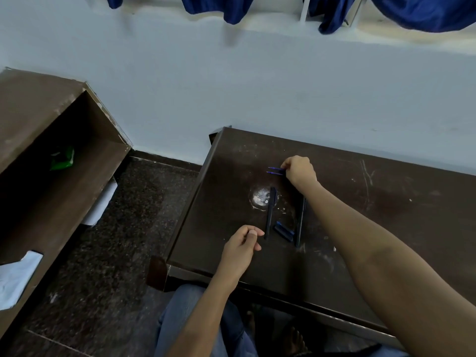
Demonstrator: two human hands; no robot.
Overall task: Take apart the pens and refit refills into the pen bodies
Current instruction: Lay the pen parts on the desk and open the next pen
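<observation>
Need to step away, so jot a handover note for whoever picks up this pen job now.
Right hand: pinches two blue refills over the table.
Left hand: curled by the near end of the left pen body; grip unclear.
Right pen body and short dark blue pieces lie beside it.
Done: refills seem out. Left: refit both, close the pens.
</observation>
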